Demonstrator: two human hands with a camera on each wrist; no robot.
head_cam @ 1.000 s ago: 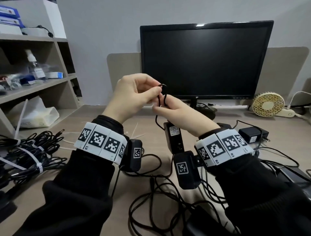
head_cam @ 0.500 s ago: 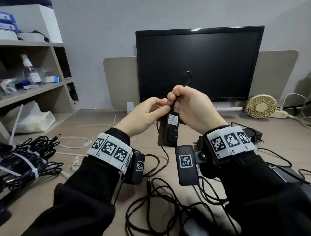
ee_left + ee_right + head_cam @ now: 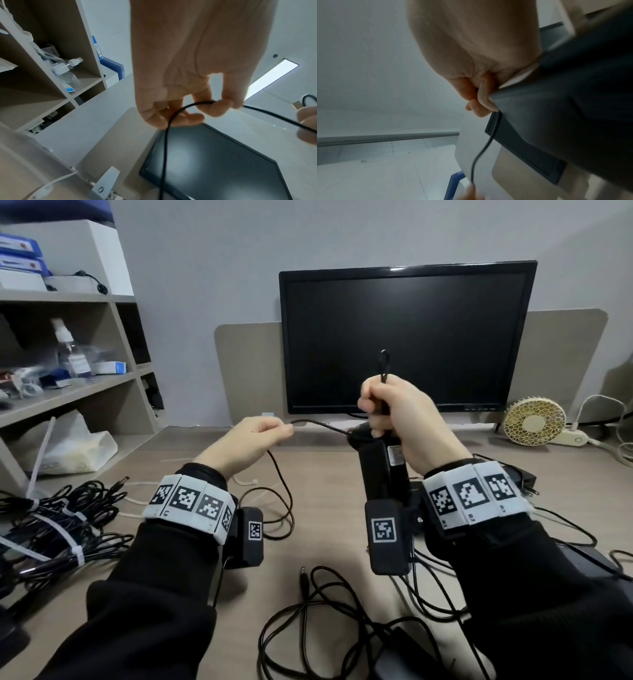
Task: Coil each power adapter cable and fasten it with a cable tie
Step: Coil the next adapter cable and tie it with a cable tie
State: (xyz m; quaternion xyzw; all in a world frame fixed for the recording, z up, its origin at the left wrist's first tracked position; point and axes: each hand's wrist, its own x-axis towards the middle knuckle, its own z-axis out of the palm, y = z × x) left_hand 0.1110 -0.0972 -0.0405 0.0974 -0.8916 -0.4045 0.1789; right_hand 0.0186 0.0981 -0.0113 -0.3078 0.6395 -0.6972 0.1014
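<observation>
In front of the monitor [image 3: 407, 337], the right hand [image 3: 404, 412] grips the black adapter [image 3: 383, 470] and a cable [image 3: 322, 424] loop; the left hand [image 3: 253, 440] fingers [image 3: 217, 108] pinch the cable.

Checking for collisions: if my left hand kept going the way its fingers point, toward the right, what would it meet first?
Most likely the right hand gripping the power adapter: the cable pinched by the left hand leads straight there. Depth is unclear, so it might pass in front.

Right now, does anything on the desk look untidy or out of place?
Yes. Loose black cables lie tangled at the desk's near edge, uncoiled and untied, unlike the tied bundles on the left. Spare white cable ties lie scattered.
</observation>
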